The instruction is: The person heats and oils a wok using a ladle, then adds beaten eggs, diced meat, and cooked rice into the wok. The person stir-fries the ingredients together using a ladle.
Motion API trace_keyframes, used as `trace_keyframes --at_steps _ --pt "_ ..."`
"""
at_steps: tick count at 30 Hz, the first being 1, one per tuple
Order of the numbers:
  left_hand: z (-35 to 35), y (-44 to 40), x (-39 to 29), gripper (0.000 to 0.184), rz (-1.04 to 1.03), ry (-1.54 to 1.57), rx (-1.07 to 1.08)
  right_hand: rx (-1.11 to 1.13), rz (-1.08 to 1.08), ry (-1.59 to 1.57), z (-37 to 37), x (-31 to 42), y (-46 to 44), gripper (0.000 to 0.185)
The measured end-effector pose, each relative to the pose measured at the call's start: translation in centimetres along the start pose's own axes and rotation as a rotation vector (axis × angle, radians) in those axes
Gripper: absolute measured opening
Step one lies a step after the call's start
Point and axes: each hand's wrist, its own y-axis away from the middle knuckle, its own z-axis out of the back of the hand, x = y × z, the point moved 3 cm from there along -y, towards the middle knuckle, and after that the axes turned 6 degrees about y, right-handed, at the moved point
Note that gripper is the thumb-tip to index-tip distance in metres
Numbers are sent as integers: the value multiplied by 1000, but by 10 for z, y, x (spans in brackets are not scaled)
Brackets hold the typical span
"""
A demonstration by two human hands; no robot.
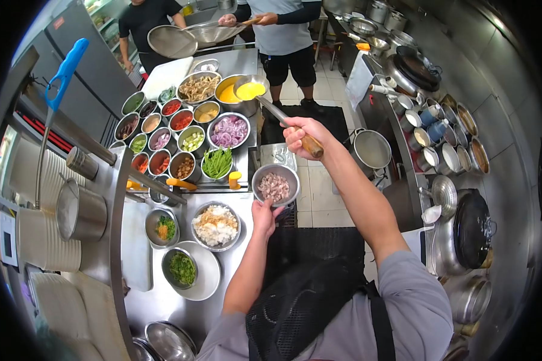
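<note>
My right hand [306, 136] is wrapped round the wooden handle of a long metal ladle [275, 110]. Bright yellow liquid, looking like beaten egg [249, 91], fills the ladle's bowl, which is over the rim of a steel pot [241, 108] holding the same liquid. My left hand [264, 216] grips the near rim of a metal bowl [294, 183], with chopped pinkish meat [274, 187] inside. That bowl is held off the counter's right edge, nearer to me than the ladle. Below and left of it, a bowl of white rice [217, 225] stands on the steel counter.
Several tins of cut vegetables, with red onion [229, 130] and green beans [217, 162], crowd the counter's far left. Bowls of chopped greens [181, 268] sit nearer. Two people stand beyond, one holding a large strainer [214, 32]. At right are a stockpot [371, 148] and seasoning containers [438, 129].
</note>
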Motion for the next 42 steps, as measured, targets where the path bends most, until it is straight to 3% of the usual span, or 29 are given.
trace_keyframes --at_steps 4,8,12,14,18,22,26,27,35,40,42 --pt "-26 -54 -1 22 -50 -40 -86 -74 68 16 13 -13 59 26" --pt "-61 -103 14 22 -52 -147 -137 -33 119 -50 45 -36 151 13" --pt "-86 -156 77 26 -109 -119 37 -125 184 -60 61 -60 267 11" --pt "-145 -101 90 27 89 -244 22 -181 211 -67 77 -78 331 14" --pt "-227 -62 205 29 202 -163 363 -341 354 -125 115 -119 456 12" --pt "-311 8 336 31 416 -200 477 -590 484 -146 138 -151 566 23" --pt "-401 97 431 32 491 -156 613 -779 617 -172 154 -168 654 30" --pt "-418 111 451 33 487 -169 582 -870 631 -196 159 -170 670 13" --pt "-488 177 519 37 559 -244 598 -1028 877 -389 277 -177 744 15" --pt "-504 166 521 35 586 -323 719 -1308 821 -413 371 -177 742 14" --pt "-513 157 518 34 580 -350 682 -1515 665 -191 397 -181 738 27"
